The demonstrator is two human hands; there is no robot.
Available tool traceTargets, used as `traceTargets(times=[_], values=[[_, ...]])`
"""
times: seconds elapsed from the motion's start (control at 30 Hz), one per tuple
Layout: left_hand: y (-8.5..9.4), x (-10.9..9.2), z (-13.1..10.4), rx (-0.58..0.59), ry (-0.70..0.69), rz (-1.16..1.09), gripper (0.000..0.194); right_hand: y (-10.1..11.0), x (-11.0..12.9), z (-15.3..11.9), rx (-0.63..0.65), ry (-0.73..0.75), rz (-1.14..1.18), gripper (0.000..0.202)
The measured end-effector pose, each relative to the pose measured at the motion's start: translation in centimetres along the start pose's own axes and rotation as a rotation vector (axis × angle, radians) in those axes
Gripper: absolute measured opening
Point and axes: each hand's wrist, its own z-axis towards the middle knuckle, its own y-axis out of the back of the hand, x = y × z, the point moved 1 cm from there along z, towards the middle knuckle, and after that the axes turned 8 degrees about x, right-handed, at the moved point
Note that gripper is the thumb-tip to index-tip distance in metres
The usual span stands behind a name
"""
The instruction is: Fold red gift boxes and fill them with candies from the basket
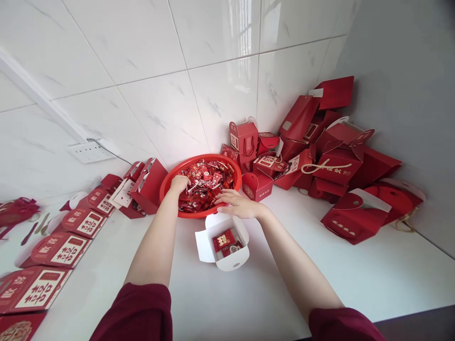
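Observation:
A red round basin (235, 195) full of small red-wrapped candies (204, 182) stands against the tiled wall. My left hand (180, 183) reaches over its left side into the candies; the fingertips are partly hidden, so I cannot tell whether they grip one. My right hand (239, 204) is stretched out with fingers apart at the basin's front right rim, just above an open gift box (206, 246). The box's white inside faces up and its flaps are folded outward. A few red candy packets (223, 240) lie in the bottom of it.
Filled-out red boxes (67, 248) stand in a row along the left. Many red boxes (330, 161), some with cord handles, are piled at the right wall. A socket (90, 151) with a cable (113, 150) is on the wall. Red pouches (19, 210) lie far left.

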Motion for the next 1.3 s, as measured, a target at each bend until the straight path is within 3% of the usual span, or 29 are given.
traceTargets(times=[0.27, 0.53, 0.73, 0.97, 1.3], values=[[-0.2, 1.0, 0.8, -0.108, 0.053, -0.054, 0.038, 0.1, -0.4, -0.1, -0.003, 0.017, 0.019, 0.043], [-0.5, 0.9, 0.8, 0.047, 0.111, -0.228, 0.034, 0.2, -0.3, -0.1, 0.002, 0.018, 0.003, 0.042], [0.1, 0.5, -0.9, 0.042, -0.049, -0.473, 0.032, 0.1, -0.6, 0.0, -0.007, 0.031, 0.002, 0.041], [0.7, -0.9, -2.7, -0.048, -0.296, -0.719, 0.050, 0.1, -0.7, -0.1, -0.014, 0.039, 0.040, 0.039], [0.7, -1.6, -4.1, 0.018, -0.393, -0.762, 0.047, 0.0, -0.8, -0.1, -0.017, 0.044, 0.030, 0.041]])
